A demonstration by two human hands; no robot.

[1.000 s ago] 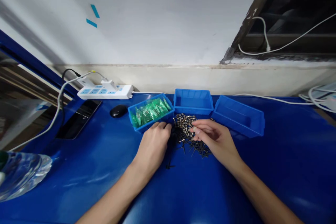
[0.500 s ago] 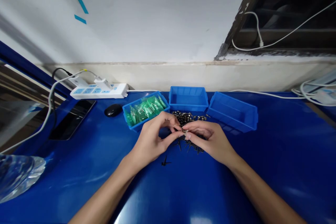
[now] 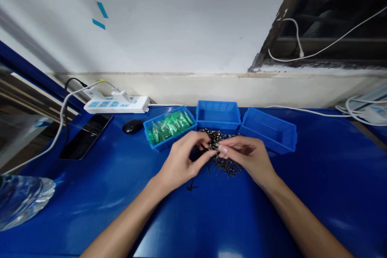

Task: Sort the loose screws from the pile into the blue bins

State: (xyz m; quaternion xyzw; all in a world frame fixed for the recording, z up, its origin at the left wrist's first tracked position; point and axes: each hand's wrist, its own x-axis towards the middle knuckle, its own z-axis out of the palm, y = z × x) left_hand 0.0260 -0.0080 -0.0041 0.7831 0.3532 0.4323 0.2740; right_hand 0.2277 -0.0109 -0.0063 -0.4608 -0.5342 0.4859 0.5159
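Over a pile of dark screws (image 3: 228,166) on the blue tabletop, my two hands are close together. My right hand (image 3: 249,157) pinches a small shiny piece between thumb and fingertips; it looks like a screw, mostly hidden by the fingers. My left hand (image 3: 183,161) is just to its left, thumb and index finger apart, with nothing visible between them. A couple of loose screws (image 3: 191,187) lie nearer me, below the left wrist. Part of the pile is hidden behind the fingers.
Behind the pile stand a blue bin with green plastic packets (image 3: 146,129), an empty blue bin (image 3: 218,123) and another empty one (image 3: 267,141). To the left are a black mouse (image 3: 132,126), a phone (image 3: 86,137), a power strip (image 3: 136,105) and a clear plastic container (image 3: 28,201).
My hands have drawn slightly apart. The small shiny piece, earlier between both hands' fingertips, is now at my right fingertips, and the left thumb and index finger have separated. The camera has shifted slightly.
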